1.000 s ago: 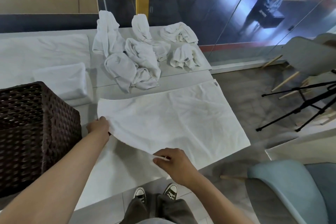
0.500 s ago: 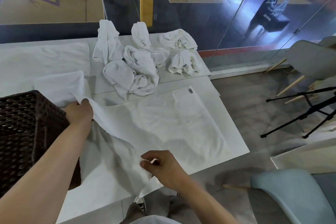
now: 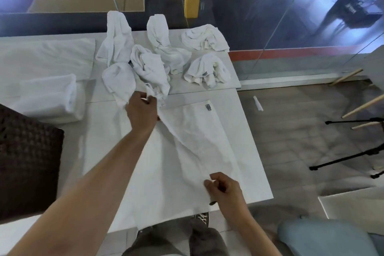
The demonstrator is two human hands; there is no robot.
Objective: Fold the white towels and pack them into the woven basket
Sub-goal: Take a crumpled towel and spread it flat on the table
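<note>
A white towel (image 3: 199, 143) lies on the white table (image 3: 253, 151), doubled over lengthwise, with a small label near its far corner. My left hand (image 3: 142, 110) pinches its far edge next to the pile of crumpled white towels (image 3: 153, 62). My right hand (image 3: 223, 190) pinches the near edge close to the table's front. The dark woven basket (image 3: 27, 162) stands at the left edge of the view. A folded white towel (image 3: 49, 97) rests behind the basket.
A large flat white cloth (image 3: 45, 56) covers the far left of the table. A glass wall runs behind the table. To the right stand black tripod legs (image 3: 353, 151), wooden chair legs and a light blue chair (image 3: 324, 237). My shoes show below the table's front edge.
My left hand carried the towel's left edge up and to the right, over the towel, to the crumpled pile. My right hand moved right with the near edge. The towel now lies narrower.
</note>
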